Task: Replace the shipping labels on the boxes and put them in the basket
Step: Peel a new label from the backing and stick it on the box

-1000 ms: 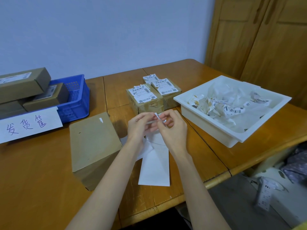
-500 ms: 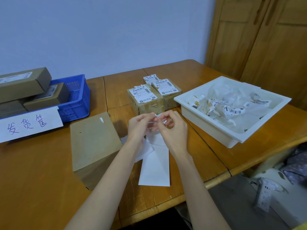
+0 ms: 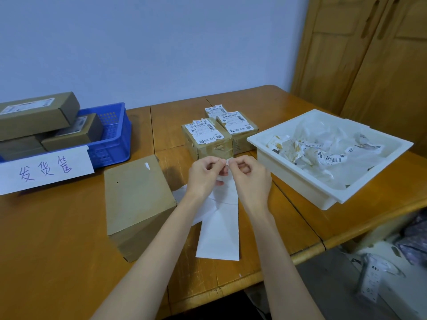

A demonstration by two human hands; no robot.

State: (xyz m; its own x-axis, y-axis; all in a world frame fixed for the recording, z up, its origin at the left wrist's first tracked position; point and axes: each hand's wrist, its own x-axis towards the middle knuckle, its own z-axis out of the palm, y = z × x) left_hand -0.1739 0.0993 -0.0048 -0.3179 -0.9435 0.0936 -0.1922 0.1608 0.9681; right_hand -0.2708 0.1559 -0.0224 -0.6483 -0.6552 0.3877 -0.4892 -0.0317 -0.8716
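Fingers (image 3: 221, 163) of both my hands pinch the top corner of a white label sheet (image 3: 219, 232), thumbs and forefingers pressed together on a small lifted tab. My left hand (image 3: 203, 175) and right hand (image 3: 250, 179) meet above the tabletop (image 3: 57, 239), knuckles nearly touching. The sheet's lower part lies flat on the wood; its upper part lifts toward my hands. A plain brown box (image 3: 136, 199) sits just left of my left forearm, its top bare except for a small white scrap near the far edge. Two taped boxes (image 3: 219, 135) with printed labels stand side by side just beyond my hands. A white tray (image 3: 300, 181) holding crumpled labels sits to the right. A blue basket (image 3: 115, 135) stands at far left, holding long brown boxes (image 3: 39, 115), with a handwritten paper sign (image 3: 46, 168) across its front.
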